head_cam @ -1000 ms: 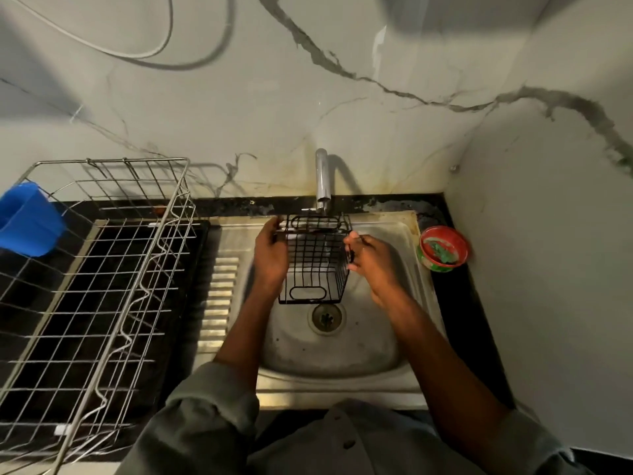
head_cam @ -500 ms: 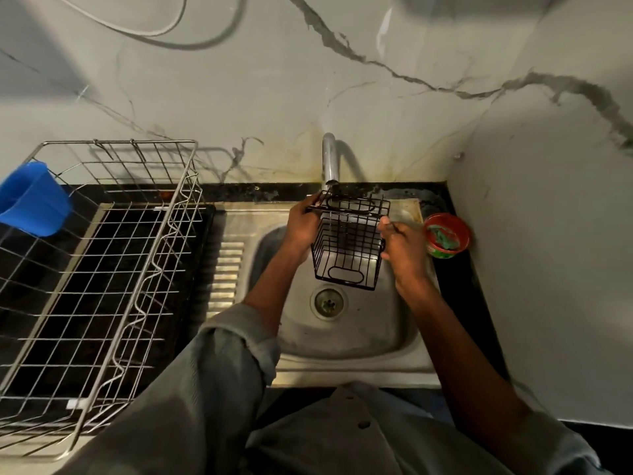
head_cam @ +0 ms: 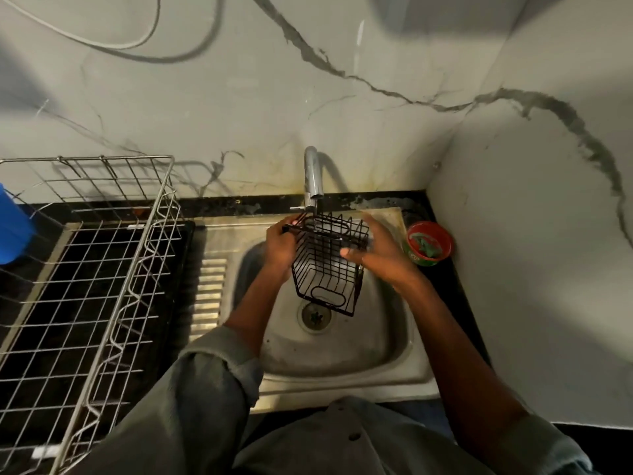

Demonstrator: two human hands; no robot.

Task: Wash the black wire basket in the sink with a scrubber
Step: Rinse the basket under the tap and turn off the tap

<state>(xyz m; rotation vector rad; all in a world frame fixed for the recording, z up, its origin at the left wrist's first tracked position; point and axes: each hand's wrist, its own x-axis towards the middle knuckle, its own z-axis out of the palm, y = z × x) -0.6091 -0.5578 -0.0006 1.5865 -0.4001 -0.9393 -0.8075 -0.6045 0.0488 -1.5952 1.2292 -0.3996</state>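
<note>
Basket tilted further than half a second earlier, rim under spout | left hand [head_cam: 279,246] and right hand [head_cam: 378,250] gripped black wire basket [head_cam: 327,265] above sink [head_cam: 342,378] back edge, beneath tap [head_cam: 313,176] | I'd rotate it slowly, rinsing every wire.

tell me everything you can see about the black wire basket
The basket is a small box of thin black wire, with an open top, grid sides and an oval loop in its near end. It is held tilted over the sink, just under the tap, above the drain. The left hand grips its left rim; the right hand holds its right side, thumb on the wire. No scrubber is clearly visible.
</note>
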